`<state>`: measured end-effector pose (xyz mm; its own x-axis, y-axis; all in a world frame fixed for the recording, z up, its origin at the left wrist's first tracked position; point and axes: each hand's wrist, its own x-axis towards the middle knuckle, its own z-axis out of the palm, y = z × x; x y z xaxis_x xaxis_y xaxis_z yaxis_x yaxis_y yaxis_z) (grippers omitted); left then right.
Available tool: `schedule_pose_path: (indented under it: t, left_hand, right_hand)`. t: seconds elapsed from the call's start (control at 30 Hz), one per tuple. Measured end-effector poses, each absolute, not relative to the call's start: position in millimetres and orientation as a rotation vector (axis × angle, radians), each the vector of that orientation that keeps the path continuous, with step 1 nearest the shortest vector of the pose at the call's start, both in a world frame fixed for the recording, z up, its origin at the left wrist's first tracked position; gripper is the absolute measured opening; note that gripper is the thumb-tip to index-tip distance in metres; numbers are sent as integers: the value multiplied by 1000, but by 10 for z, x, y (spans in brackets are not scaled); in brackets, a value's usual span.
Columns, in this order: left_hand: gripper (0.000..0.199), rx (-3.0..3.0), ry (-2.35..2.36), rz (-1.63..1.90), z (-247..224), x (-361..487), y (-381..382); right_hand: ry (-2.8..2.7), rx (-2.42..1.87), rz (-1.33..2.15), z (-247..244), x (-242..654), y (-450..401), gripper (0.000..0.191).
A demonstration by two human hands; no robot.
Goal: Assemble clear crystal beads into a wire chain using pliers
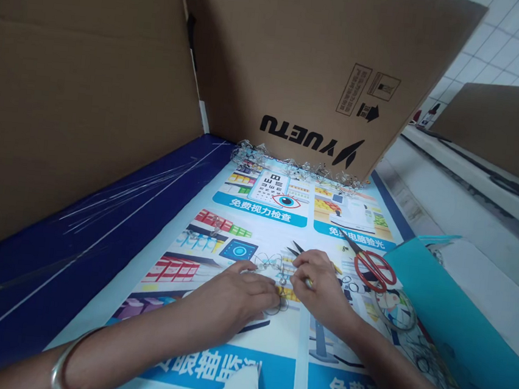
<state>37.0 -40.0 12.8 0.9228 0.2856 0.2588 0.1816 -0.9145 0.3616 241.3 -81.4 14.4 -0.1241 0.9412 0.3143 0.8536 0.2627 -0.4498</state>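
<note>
The left hand [231, 299] presses a thin wire eyeglass frame [271, 266] against a printed eye-care poster [259, 202], fingers curled over it, while the right hand [319, 286] just beside it pinches a slim black-tipped tool [296, 248]. Red-handled scissors [371, 269] lie near the poster's right edge by a teal folder [450, 311]. Clear plastic scraps [289, 167] line the far edge, against a YUETU cardboard panel [317, 71].

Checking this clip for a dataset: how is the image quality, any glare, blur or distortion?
In the head view, the wide lens skews the cardboard box panel; glare pales the poster; pale streaks, perhaps glare, cross the dark blue panel; the left hand and right hand look fairly sharp; the lower right corner darkens and softens.
</note>
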Motion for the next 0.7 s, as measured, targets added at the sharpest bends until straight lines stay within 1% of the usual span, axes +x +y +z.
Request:
schedule_pose_path:
  t: [0.13, 0.4, 0.47, 0.53, 0.63, 0.7]
  left_hand:
    - [23, 2766, 327, 464, 141, 363, -396]
    - [28, 2686, 295, 438, 170, 309, -376]
    - [30, 2659, 317, 523, 177, 257, -336]
    - [29, 2598, 432, 699, 164, 197, -269]
    - [18, 2433, 673, 932, 111, 114, -131]
    - [16, 2289, 830, 993, 69, 78, -41]
  right_hand:
    - [-2035, -1657, 175, 139, 2406, -813, 15]
    - [-2079, -1730, 109, 103, 2414, -848, 10]
    - [-2078, -1720, 119, 91, 2418, -854, 9]
    - [-2073, -1708, 135, 79, 2426, -857, 8]
    - [-2074, -1678, 171, 67, 2444, -867, 6]
    - [-2083, -1650, 197, 68, 2456, -881, 3]
